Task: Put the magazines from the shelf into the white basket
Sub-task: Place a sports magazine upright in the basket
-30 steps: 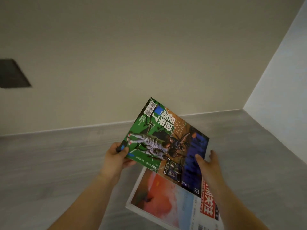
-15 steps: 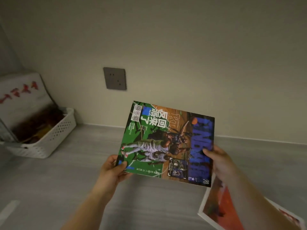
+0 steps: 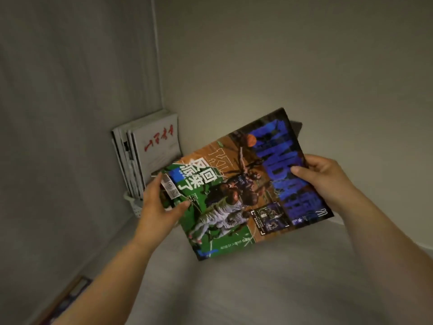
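Note:
A basketball magazine [image 3: 236, 191] with a green, orange and blue cover is held up over the grey shelf. My left hand [image 3: 161, 205] pinches its left edge, thumb on the cover. My right hand [image 3: 328, 179] grips its right edge, thumb on the blue title. Behind the magazine's left side, the white basket [image 3: 134, 206] stands in the back left corner; only a bit of its perforated wall shows. Several magazines stand upright in it, the front one grey-white with red characters [image 3: 155, 144].
The grey shelf surface [image 3: 257, 289] stretches in front of me. A side wall [image 3: 58, 137] closes the left, a back wall [image 3: 281, 55] the rear. Something with a wooden edge [image 3: 70, 294] lies at the lower left.
The view has swung left, and both hands have carried the magazine left up to the basket. The magazine lying on the shelf and the wall socket have left the view.

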Tool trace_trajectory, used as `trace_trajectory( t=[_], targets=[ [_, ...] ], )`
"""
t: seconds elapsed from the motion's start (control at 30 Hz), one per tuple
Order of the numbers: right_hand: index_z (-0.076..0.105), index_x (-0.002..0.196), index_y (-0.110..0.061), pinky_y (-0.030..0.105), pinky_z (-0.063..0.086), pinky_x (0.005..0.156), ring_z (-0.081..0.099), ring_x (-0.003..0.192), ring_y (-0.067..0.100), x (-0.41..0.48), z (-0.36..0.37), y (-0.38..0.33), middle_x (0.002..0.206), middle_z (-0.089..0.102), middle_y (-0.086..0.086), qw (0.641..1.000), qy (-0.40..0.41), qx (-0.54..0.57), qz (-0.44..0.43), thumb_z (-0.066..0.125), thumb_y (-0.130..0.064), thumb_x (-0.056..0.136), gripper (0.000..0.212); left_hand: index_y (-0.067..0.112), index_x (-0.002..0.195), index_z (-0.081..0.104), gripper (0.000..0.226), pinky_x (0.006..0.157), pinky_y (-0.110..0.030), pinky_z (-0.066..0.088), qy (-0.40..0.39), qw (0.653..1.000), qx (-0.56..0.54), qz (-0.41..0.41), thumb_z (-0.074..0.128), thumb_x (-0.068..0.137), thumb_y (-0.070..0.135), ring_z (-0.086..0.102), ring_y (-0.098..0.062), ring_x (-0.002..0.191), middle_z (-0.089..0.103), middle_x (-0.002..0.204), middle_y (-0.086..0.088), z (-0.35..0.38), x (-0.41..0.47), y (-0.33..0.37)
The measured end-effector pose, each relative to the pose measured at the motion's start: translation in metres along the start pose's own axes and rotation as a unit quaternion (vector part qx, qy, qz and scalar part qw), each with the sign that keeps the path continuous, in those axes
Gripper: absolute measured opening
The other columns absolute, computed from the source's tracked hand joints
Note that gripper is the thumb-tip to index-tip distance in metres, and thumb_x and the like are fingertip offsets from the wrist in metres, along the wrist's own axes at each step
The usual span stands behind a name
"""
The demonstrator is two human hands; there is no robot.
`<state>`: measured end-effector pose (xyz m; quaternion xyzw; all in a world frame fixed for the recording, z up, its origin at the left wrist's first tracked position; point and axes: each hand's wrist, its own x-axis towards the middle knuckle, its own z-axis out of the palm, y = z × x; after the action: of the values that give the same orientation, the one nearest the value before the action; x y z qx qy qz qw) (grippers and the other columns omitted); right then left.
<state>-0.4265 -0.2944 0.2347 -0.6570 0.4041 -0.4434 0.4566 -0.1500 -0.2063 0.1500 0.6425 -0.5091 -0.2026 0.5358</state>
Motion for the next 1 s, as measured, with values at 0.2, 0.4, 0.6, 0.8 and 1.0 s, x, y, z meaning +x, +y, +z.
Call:
trace_trajectory(
  t=[0.2,0.4,0.6,0.8,1.0],
  targets=[
    [0.064,0.085,-0.018,0.010,0.052,0.054,0.062,0.052,-0.005,0.052,0.050,-0.044,0.064,0.069,-0.012,0.990,-0.082,-0.109,-0.044,0.056,-0.001,0.082,0.019,0.021,0.138,0.023,0.089,0.104,-0.035,0.033,0.085,0.988,0.107,0.066,0.076,0.066,0.018,0.035,-0.018,0.128,0.035,0.142,-0.002,-0.053,0.039,0.007],
    [0.063,0.102,-0.001,0.008,0.049,0.057,0.057,0.052,-0.009,0.091,0.106,-0.075,0.085,0.063,0.006,0.946,-0.167,-0.252,-0.115,0.057,-0.001,0.082,0.021,0.017,0.121,0.045,0.054,0.074,-0.003,0.044,-0.098,0.993,-0.026,0.054,0.066,0.074,-0.001,0.057,0.015,0.076,0.057,0.094,0.019,-0.061,0.080,0.014],
    [0.061,0.108,-0.009,0.039,0.042,0.094,0.058,0.104,0.026,0.124,0.147,-0.075,0.109,0.066,0.014,0.884,-0.064,-0.408,-0.217,0.062,-0.013,0.079,0.029,0.018,0.095,0.060,0.021,0.058,0.001,0.043,0.051,0.995,-0.085,0.010,0.059,0.080,0.003,0.055,0.003,0.069,0.061,0.079,0.007,-0.060,0.093,-0.005],
    [0.015,0.142,-0.012,0.040,0.017,0.116,0.020,0.139,0.028,0.147,0.174,-0.027,0.151,0.023,0.012,0.961,0.104,-0.246,-0.071,0.064,-0.019,0.079,0.079,0.018,0.098,0.060,0.023,0.058,0.001,0.045,0.176,0.966,-0.189,-0.014,0.058,0.081,0.003,0.055,0.003,0.069,0.060,0.079,0.010,-0.060,0.102,-0.016],
    [0.031,0.131,-0.013,0.039,0.045,0.095,0.054,0.111,0.024,0.160,0.227,0.025,0.117,0.057,0.008,0.993,0.021,0.066,0.093,0.047,0.005,0.079,0.057,0.032,0.074,0.057,0.027,0.074,-0.023,0.047,0.199,0.955,-0.217,-0.027,0.058,0.082,0.006,0.060,-0.005,0.075,0.062,0.077,0.011,-0.047,0.107,-0.031]
  ],
)
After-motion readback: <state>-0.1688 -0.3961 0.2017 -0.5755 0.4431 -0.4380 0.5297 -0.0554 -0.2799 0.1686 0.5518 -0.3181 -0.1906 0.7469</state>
